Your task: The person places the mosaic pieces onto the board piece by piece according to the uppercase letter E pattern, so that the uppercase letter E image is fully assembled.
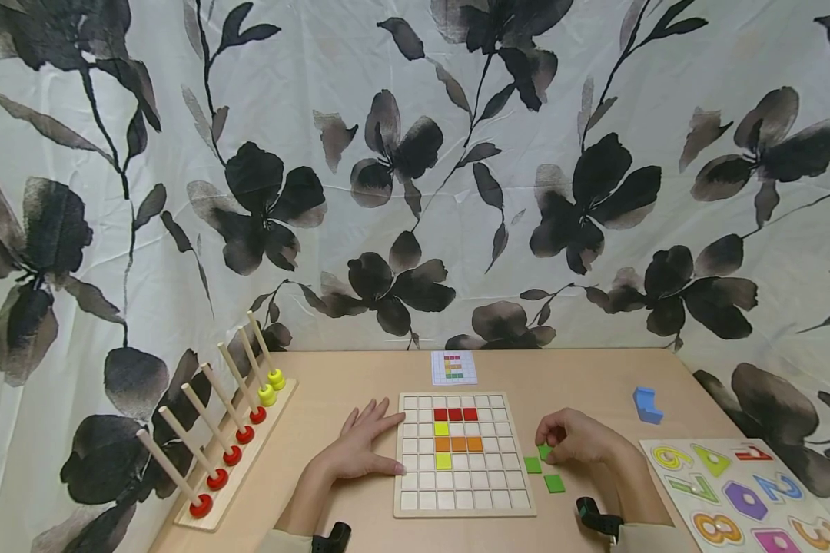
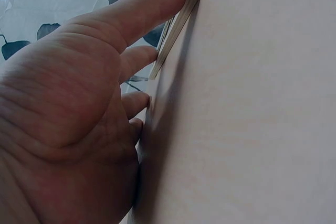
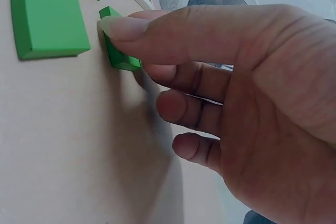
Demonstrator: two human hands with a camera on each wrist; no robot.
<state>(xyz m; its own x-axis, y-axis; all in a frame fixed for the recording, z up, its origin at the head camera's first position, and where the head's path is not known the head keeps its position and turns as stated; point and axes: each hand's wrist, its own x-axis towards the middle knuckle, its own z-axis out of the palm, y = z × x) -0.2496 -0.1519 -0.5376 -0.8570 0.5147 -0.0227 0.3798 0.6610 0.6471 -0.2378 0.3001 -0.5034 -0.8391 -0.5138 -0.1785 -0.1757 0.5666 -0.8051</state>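
A wooden grid board (image 1: 465,502) lies on the table, bearing red (image 1: 453,415), yellow (image 1: 443,461) and orange tiles (image 1: 459,444). My left hand (image 1: 360,448) rests at its left edge, thumb and fingers spread and touching the rim (image 2: 181,27). To the right of the board my right hand (image 1: 584,438) pinches a green tile (image 3: 126,62) between thumb and fingers. Two more green tiles lie beside it, one near the board (image 1: 532,465) and one closer to me (image 1: 555,483). In the right wrist view, the thumb partly hides the pinched tile.
A pattern card (image 1: 454,368) lies behind the board. On the left stands a wooden peg rack (image 1: 210,516) with red and yellow rings. At right are a blue block (image 1: 647,405) and a number puzzle board (image 1: 705,468). A floral curtain (image 1: 484,230) hangs behind.
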